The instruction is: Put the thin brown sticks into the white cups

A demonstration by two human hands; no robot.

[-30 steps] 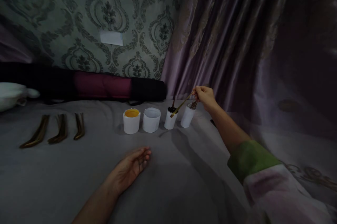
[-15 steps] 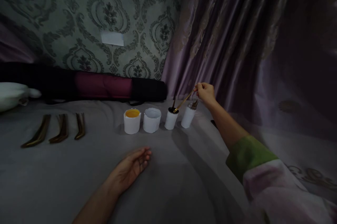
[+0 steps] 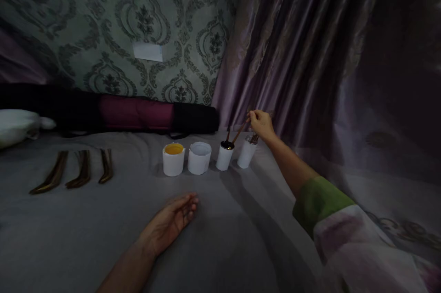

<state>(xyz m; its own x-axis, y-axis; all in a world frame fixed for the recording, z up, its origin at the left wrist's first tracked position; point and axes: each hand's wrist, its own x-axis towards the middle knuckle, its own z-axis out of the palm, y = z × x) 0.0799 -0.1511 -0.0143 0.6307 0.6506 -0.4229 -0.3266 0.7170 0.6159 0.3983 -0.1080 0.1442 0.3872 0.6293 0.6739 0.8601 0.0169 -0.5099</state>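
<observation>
My right hand (image 3: 261,125) pinches the top of a thin brush (image 3: 238,133) whose tip dips into a small white cup with dark contents (image 3: 225,154). A second stick stands in that same cup. Right beside it is another white cup (image 3: 246,154) holding brushes, just under my right hand. Further left stand a white cup of white paint (image 3: 199,157) and a white cup of yellow paint (image 3: 173,159). My left hand (image 3: 171,222) rests on the grey sheet (image 3: 86,228), fingers loosely stretched, holding nothing.
Three dark brown curved pieces (image 3: 79,172) lie in a row at the left. A black and maroon roll (image 3: 134,114) lies along the patterned wall. A white pillow-like object (image 3: 17,125) is at far left. Purple curtains (image 3: 310,54) hang at the right.
My right hand moved left and down, tilting the brush more upright and lowering its tip from outside the dark cup's rim into the cup. My left hand has stayed put.
</observation>
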